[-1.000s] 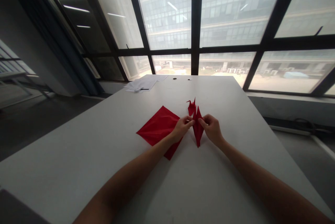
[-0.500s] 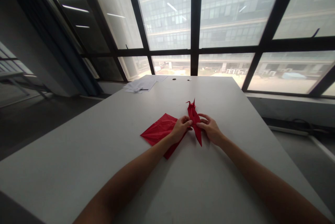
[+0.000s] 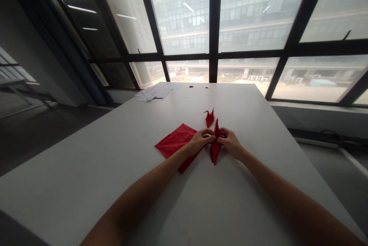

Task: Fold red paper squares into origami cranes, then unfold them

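A folded piece of red origami paper (image 3: 216,152), long and pointed at both ends, stands between my hands just above the table. My left hand (image 3: 200,141) pinches its left side near the middle. On the opposite side, my right hand (image 3: 229,142) grips it with thumb and fingers. Right behind it sits a finished red paper crane (image 3: 209,118) with a bent head and an upright tail. Partly under my left hand and forearm lies a creased red paper sheet (image 3: 175,141), flat on the table.
The white table (image 3: 129,184) stretches away to the windows. Loose white papers (image 3: 158,91) with a dark pen-like item lie at its far left corner. A round dark hole (image 3: 191,86) sits near the far edge. A dark blue curtain (image 3: 66,46) hangs at left.
The folded paper has turned from a flat slant to a narrower, more upright stance, its lower tip swinging left. The crane behind now shows fully.
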A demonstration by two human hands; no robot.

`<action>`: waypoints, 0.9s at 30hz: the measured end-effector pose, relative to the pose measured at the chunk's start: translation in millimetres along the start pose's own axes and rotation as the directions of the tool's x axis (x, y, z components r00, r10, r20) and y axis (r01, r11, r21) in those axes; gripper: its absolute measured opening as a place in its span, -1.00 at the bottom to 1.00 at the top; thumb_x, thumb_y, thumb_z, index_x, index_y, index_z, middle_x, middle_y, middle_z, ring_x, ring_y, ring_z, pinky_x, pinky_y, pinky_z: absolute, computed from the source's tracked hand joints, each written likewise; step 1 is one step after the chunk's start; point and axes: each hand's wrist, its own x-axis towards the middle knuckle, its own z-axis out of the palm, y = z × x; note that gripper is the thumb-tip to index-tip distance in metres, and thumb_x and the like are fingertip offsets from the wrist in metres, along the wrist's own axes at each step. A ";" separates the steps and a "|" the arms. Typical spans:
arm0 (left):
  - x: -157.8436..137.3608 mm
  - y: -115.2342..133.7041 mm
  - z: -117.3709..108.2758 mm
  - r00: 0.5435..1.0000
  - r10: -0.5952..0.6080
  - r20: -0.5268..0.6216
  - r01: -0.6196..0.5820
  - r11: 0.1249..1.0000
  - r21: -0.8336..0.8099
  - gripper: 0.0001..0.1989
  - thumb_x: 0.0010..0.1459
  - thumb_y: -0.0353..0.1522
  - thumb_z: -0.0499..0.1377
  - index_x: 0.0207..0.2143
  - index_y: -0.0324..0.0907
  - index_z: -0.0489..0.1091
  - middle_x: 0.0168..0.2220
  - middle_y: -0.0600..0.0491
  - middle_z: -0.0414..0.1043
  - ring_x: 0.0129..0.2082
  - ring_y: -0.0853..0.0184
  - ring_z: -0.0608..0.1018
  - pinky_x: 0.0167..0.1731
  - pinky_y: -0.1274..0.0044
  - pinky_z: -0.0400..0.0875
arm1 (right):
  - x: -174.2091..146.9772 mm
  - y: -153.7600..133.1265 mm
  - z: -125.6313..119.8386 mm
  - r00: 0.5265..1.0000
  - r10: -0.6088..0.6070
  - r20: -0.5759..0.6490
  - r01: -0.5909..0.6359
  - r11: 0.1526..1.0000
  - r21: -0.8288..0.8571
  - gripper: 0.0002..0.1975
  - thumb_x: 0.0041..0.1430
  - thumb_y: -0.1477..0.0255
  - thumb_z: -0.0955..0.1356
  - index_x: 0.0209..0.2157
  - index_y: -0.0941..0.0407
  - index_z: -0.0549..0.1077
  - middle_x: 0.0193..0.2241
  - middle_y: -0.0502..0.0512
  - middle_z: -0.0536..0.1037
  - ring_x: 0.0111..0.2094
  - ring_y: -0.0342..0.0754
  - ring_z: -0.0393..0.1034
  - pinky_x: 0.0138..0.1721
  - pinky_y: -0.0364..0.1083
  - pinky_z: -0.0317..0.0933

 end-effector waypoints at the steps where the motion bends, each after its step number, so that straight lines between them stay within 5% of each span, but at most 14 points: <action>1: -0.3 0.5 0.0 1.000 -0.004 0.007 0.004 1.000 -0.008 -0.66 0.07 -0.18 0.34 -0.21 -0.24 0.50 -0.25 -0.02 0.53 -0.30 0.32 0.54 -0.27 0.52 0.41 | -0.2 -0.1 0.0 1.000 0.000 -0.002 0.000 1.000 -0.004 -0.74 -0.08 0.38 0.48 -0.29 0.14 0.51 -0.35 0.06 0.61 -0.36 -0.04 0.47 -0.34 -0.12 0.34; 9: 1.0 -6.0 2.6 0.999 -0.008 -0.044 -0.002 0.979 -0.205 -0.68 0.05 -0.19 0.35 -0.33 -0.27 0.44 -0.40 0.07 0.45 -0.41 0.40 0.48 -0.32 0.53 0.37 | 1.5 1.6 -2.4 0.996 0.023 -0.088 -0.022 1.000 0.013 -0.83 -0.06 0.43 0.42 -0.35 0.13 0.48 -0.46 -0.02 0.55 -0.48 -0.10 0.39 -0.47 -0.15 0.27; 15: 3.6 -9.8 2.2 0.999 0.007 -0.040 -0.016 0.974 -0.224 -0.67 0.07 -0.23 0.36 -0.21 -0.29 0.47 -0.29 -0.01 0.49 -0.35 0.37 0.49 -0.28 0.52 0.37 | 0.0 -3.7 0.0 0.998 0.024 -0.060 -0.026 1.000 -0.018 -0.83 -0.09 0.43 0.41 -0.36 0.13 0.48 -0.47 -0.02 0.54 -0.49 -0.10 0.38 -0.46 -0.14 0.26; 21: 7.8 -14.3 3.6 0.994 -0.005 -0.105 -0.026 0.954 -0.298 -0.72 0.11 -0.26 0.32 -0.18 -0.24 0.46 -0.18 -0.03 0.50 -0.25 0.31 0.54 -0.21 0.48 0.42 | 4.1 -2.1 -0.9 0.962 -0.029 -0.271 0.025 1.000 -0.019 -0.87 -0.08 0.40 0.42 -0.41 0.11 0.46 -0.48 0.00 0.53 -0.45 -0.07 0.38 -0.42 -0.11 0.28; 27: 8.4 -13.3 4.7 0.972 0.025 -0.234 -0.087 0.962 -0.260 -0.79 0.10 -0.32 0.30 -0.27 -0.25 0.39 -0.28 0.00 0.49 -0.32 0.32 0.55 -0.28 0.48 0.49 | 7.4 0.8 -6.7 0.979 0.133 -0.156 -0.088 0.960 0.266 -0.78 -0.12 0.42 0.49 -0.37 0.07 0.45 -0.41 -0.01 0.57 -0.41 -0.06 0.44 -0.37 -0.09 0.33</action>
